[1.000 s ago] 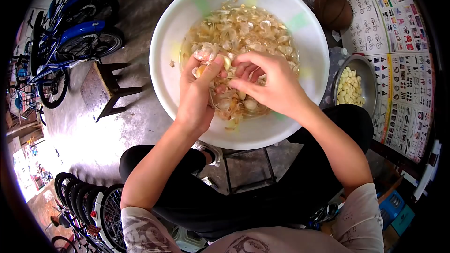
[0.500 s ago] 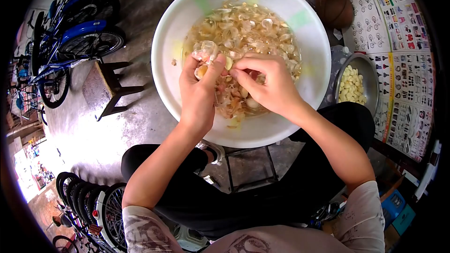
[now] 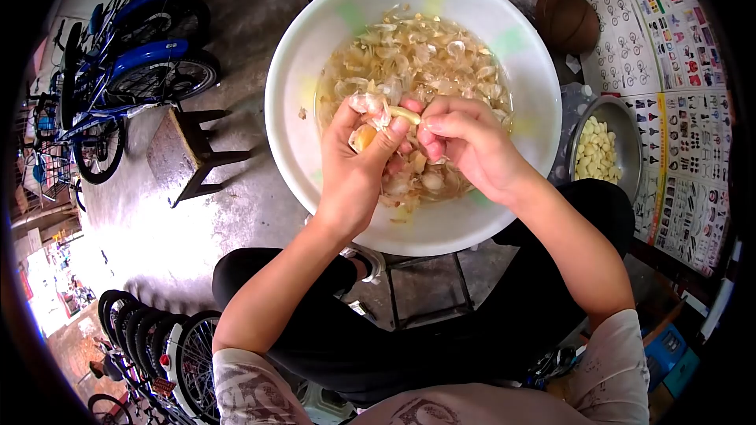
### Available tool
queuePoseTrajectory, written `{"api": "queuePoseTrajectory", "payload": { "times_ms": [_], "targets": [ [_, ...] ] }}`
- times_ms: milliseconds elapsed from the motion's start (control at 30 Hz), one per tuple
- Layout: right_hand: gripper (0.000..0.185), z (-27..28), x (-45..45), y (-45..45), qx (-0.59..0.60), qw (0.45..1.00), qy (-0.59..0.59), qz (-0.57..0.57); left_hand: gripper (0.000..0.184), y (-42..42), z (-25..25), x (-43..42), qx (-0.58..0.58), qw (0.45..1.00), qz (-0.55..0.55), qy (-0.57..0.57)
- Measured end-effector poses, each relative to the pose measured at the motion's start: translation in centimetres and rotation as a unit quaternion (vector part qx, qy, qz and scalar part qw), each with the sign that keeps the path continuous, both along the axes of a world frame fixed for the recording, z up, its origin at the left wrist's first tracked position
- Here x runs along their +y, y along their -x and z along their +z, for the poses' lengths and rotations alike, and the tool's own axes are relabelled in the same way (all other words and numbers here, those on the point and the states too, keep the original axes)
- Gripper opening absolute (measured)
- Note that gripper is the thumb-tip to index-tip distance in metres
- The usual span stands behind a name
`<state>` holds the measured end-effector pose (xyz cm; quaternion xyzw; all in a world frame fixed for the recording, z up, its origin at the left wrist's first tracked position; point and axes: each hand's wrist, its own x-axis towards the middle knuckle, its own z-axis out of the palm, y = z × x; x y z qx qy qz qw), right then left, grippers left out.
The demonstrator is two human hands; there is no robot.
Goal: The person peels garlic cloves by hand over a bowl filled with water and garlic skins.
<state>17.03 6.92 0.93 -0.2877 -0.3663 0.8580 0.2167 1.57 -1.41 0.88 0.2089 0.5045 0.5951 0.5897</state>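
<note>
The left hand (image 3: 350, 177) is closed on a garlic clove (image 3: 404, 114) and papery skin (image 3: 368, 102). The right hand (image 3: 480, 145) has fingers bent at the clove's tip; I cannot tell if they pinch it. The clove is over loose peels (image 3: 421, 51) inside the white basin (image 3: 295, 94); if slippery, it may drop and be lost there. The basin's rim leaves room around both hands. Rightward, the metal bowl (image 3: 632, 149) stands near the rim, so a wide swing may bump it. Leftward, floor (image 3: 253, 130) separates basin and stool (image 3: 168, 149).
</note>
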Motion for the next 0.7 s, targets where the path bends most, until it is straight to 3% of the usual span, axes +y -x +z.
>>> {"api": "queuePoseTrajectory", "payload": {
  "times_ms": [167, 433, 667, 700],
  "targets": [
    [0.018, 0.2, 0.3, 0.0, -0.011, 0.997, -0.07, 0.006, 0.017, -0.4, 0.4, 0.1, 0.046, 0.998, 0.03, -0.005],
    [0.017, 0.7, 1.1, -0.4, -0.064, 0.991, -0.116, 0.005, 0.013, -0.1, 0.2, 0.3, 0.217, 0.976, 0.013, -0.032],
    [0.02, 1.1, 1.6, -0.7, -0.168, 0.964, -0.205, 0.006, 0.015, -0.2, 0.7, 0.4, 0.193, 0.981, 0.01, 0.009],
    [0.013, 1.1, 1.7, -0.8, -0.218, 0.93, -0.296, 0.022, 0.017, 0.0, 0.5, 0.3, 0.145, 0.989, 0.008, 0.038]
  ]
}}
